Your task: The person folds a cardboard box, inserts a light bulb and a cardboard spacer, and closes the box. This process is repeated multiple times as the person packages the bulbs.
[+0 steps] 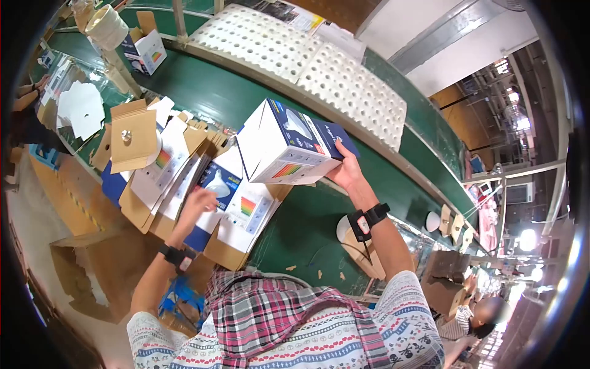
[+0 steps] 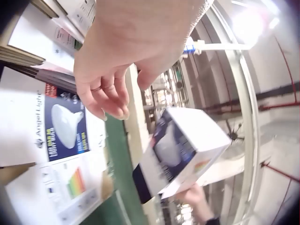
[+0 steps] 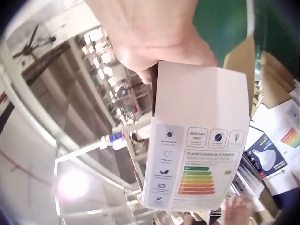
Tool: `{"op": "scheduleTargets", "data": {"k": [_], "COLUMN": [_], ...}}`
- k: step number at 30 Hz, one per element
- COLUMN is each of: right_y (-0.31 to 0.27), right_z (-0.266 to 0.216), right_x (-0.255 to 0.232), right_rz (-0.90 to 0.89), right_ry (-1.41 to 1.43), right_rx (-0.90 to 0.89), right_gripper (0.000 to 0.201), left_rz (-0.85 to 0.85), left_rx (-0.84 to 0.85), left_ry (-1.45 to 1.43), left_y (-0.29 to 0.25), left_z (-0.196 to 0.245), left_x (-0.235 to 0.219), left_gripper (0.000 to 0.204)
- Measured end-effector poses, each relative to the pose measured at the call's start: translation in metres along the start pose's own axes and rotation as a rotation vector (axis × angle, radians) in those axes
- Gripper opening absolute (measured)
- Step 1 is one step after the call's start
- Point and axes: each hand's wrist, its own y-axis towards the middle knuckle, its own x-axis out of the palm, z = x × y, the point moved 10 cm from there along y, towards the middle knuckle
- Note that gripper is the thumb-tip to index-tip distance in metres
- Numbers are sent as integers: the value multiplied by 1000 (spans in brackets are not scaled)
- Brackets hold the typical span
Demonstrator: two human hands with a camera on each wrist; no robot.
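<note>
The right grip (image 1: 348,169) grasps one end of a light-bulb box (image 1: 286,144), its thumb on the dark blue side. The box is tilted above the worktop (image 1: 301,227), reaching from this grip towards the left one. Its blue side shows a bulb picture; a white side, facing the person, carries coloured efficiency bars.

The left grip (image 1: 198,204) is released, its fingers loosely bent and holding nothing. It hovers at a stack of flattened cartons (image 1: 153,179), below and to the left of the held box. Directly right of this grip lies a printed carton (image 1: 249,212) with a bulb picture and similar bars; whether the fingertips brush it in the head view, I cannot tell.

Beyond the right grip lie white perforated trays (image 1: 295,52). Another box (image 1: 146,52) stands beyond the left grip, with a raised brown flap. Nearer the person, below the left grip, sits a large brown carton (image 1: 92,270).
</note>
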Motion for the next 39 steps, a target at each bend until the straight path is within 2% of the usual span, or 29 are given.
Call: {"op": "scheduleTargets", "data": {"k": [1,2,4,6,8,10,12,13,16,17,20,21,24,26,28,30,32,37,39], "right_y": [5,8,-19,-58,-53,-35,16,35,40,30,10,-13,-82,-96,-58,-7,46,69,81], "right_z": [-16,-33,-94,-126,-123,-109,-63,-62,-58,-51,-71,-83,-79,-34,43,119,163,165,171], "right_x": [-8,-10,21,65,81,78,42,31,38,48,50,57,87,125,129,111,77,75,61], "right_rz": [11,17,42,227,166,175,40,34,-97,-137,196,342,412,147,-75,-241,-216,-101,-260], "right_ry": [-10,-19,-316,-998,-1258,-1559,-1954,-1941,-2035,-2173,-2438,-2426,-2071,-1934,-1903,-1864,-1919,-2134,-2082], "right_rx": [-100,-195,-667,-881,-996,-1295,-1196,-980,-1019,-1330,-786,-754,-632,-853,-631,-601,-652,-787,-591], "right_gripper": [35,37,34,34,41,45,52,57,63,59,52,40,28,21,16,33,39,48,47], "left_rz": [-47,-38,-80,-60,-42,-19,-36,-36,-72,-81,-129,-116,-87,-74,-73,-62,-40,-62,-75], "left_rx": [91,175,157,146,172,222,228,233,205,182,142,211,373,423,427,429,418,377,398], "left_ry": [146,457,737,824,870,871,861,859,869,885,876,911,998,1035,1054,1059,1060,1067,1064], "left_y": [12,11,15,12,14,15,17,20,22,21,18,15,5,0,-2,-1,-1,-3,-6], "left_z": [-24,-23,-38,-33,-29,-28,-34,-33,-34,-35,-38,-35,-25,-14,-15,-16,-20,-23,-24], "left_x": [8,16,30,35,37,37,37,35,35,35,38,40,49,56,57,59,56,56,60], "left_gripper": [24,26,23,20,17,16,16,17,17,17,26,31,46,54,55,56,57,58,57]}}
